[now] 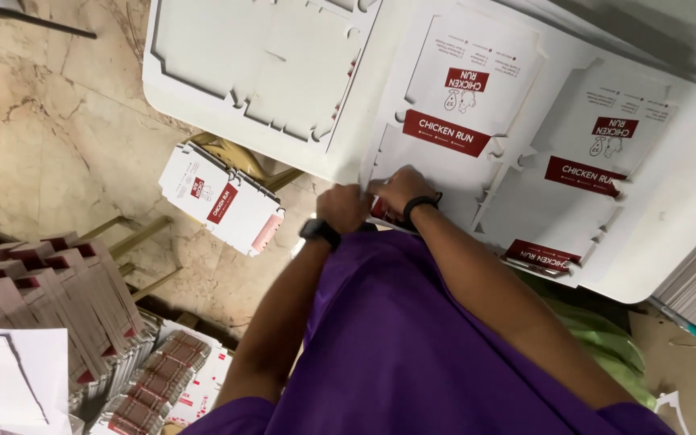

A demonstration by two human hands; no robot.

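Printed carton sheet (477,153): one large white die-cut sheet lying flat on the worktop, bearing two box blanks with red panels. Left hand (345,206) and right hand (401,190), each with a black wristband, meet at the sheet's near edge; fingers of both pinch the card there. Second sheet (259,64): one, blank side up, beside it. Loose flat cartons (221,198): one small pile on the marble floor (50,129). Stacked cartons (66,306): several piles, lower left.
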